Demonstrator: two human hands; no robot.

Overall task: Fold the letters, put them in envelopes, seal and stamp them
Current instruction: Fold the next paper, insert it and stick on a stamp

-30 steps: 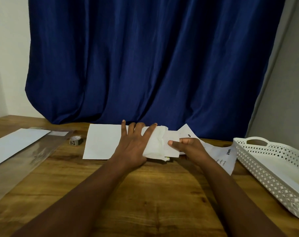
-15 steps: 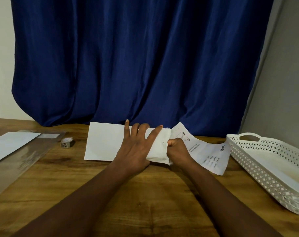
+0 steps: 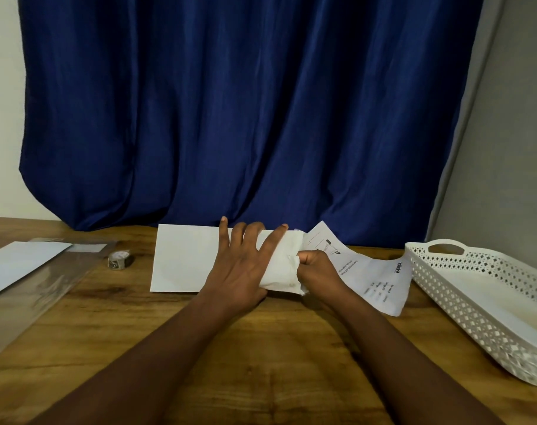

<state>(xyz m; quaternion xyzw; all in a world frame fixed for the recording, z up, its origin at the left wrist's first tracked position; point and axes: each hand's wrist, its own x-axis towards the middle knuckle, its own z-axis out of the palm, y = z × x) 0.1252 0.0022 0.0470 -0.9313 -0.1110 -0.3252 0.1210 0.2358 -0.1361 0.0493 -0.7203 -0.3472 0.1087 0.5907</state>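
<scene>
While the folded letter [image 3: 287,265] is being pushed into the white envelope [image 3: 181,262], both hands work at the envelope's right-hand mouth, near the table's [image 3: 261,363] far edge.

Left hand [image 3: 242,271] lies flat, fingers spread, pinning envelope and letter, presumably so neither slides; right hand [image 3: 314,266] is curled at the letter's end, apparently pinching it. A printed sheet [image 3: 371,277] lies under the right hand, crowding the approach. Tape roll [image 3: 120,259] and clear sleeve [image 3: 37,283] sit toward the left edge, a white basket [image 3: 475,286] at the right.
</scene>
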